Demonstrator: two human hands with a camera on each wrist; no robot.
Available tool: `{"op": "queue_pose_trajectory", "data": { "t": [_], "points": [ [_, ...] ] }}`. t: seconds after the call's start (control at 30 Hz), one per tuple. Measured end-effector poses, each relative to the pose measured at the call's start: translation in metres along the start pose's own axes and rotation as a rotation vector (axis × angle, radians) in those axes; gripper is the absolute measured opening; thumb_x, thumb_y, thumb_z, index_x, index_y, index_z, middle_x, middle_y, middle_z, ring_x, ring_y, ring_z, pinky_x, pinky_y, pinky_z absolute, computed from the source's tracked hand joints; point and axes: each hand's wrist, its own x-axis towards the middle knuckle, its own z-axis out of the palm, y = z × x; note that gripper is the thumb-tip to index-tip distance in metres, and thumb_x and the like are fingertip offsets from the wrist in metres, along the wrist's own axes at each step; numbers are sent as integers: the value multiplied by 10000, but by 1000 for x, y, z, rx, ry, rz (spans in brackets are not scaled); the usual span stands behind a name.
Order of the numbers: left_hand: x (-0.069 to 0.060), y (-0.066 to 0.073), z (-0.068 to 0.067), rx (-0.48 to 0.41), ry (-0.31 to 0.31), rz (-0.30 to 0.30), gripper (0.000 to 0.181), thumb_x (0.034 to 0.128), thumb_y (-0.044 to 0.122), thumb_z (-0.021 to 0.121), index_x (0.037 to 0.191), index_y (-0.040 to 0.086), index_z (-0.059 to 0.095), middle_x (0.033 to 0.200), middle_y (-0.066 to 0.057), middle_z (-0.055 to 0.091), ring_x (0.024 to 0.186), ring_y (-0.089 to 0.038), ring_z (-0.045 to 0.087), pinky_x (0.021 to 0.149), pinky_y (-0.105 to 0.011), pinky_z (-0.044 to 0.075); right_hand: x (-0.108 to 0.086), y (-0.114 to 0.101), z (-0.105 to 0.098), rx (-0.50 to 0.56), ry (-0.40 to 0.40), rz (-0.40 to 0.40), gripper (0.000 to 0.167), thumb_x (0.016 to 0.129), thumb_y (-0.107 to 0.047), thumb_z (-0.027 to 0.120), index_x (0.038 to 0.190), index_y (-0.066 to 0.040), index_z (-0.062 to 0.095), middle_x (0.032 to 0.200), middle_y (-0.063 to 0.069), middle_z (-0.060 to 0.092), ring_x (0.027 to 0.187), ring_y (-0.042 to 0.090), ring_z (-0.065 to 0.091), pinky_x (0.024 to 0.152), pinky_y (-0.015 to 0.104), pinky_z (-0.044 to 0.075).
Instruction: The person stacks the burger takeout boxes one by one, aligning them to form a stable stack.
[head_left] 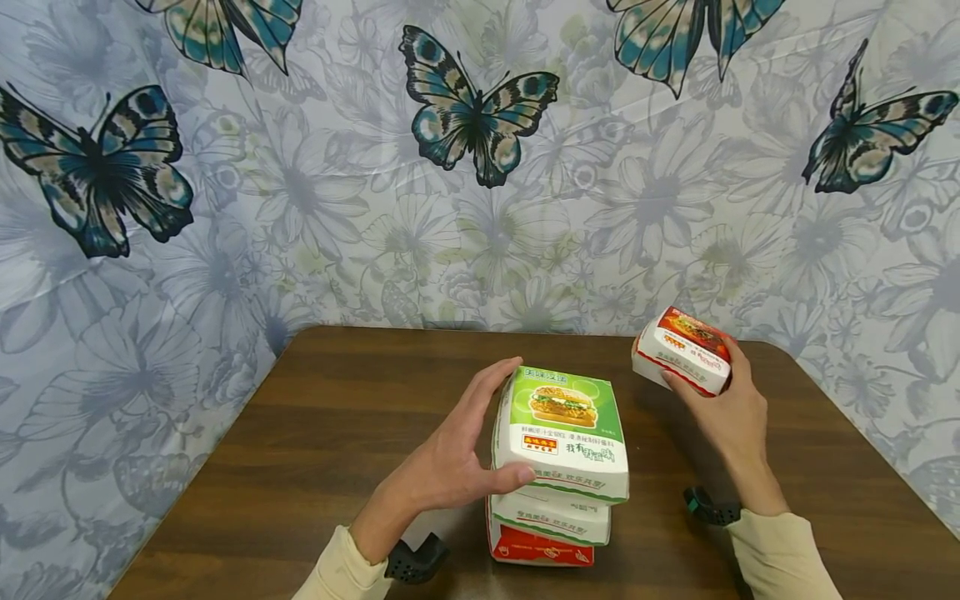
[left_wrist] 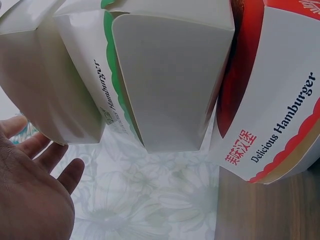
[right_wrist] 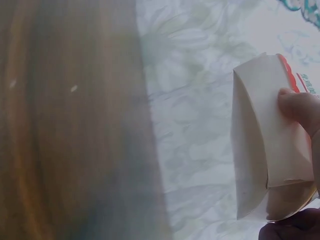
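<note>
Three hamburger boxes are stacked at the front middle of the table in the head view. On top is a green-and-white hamburger box (head_left: 566, 417) with a burger picture, above a white hamburger box with green trim (head_left: 555, 515) and a red-and-white hamburger box (head_left: 542, 546) at the bottom. My left hand (head_left: 453, 467) lies along the top box's left side, fingers extended and spread, thumb by its front edge. My right hand (head_left: 731, 421) grips a smaller-looking red-and-white hamburger box (head_left: 682, 352), held tilted near the table's far right; its thumb presses the pale side (right_wrist: 270, 120) in the right wrist view.
The brown wooden table (head_left: 322, 433) has its far edge close to a hanging cloth (head_left: 322, 208) printed with flowers and butterflies. Dark bands (head_left: 416, 558) are worn at both wrists. The stack leans slightly, its top box overhanging to the right.
</note>
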Motion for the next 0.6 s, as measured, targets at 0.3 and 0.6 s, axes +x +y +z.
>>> {"op": "queue_pose_trajectory", "data": {
  "t": [0.3,0.6],
  "points": [
    [0,0,0,-3,0,11,994,851,485,758,1630,372,150,1666,101,192,1497,-188,279,1181,-657,308,1,-29,-10,16,5,-65,1015,784,-311,912,1620,-257,339,1470,201,567,1199,460,598,882,505,454],
    [0,1,0,8,1,10,991,854,466,761,1631,362,154,1666,90,197,1490,-185,288,1180,-648,316,-4,-55,-22,18,4,-144,1043,734,-290,948,1602,-318,370,1470,147,583,1175,407,611,829,286,403]
  ]
}}
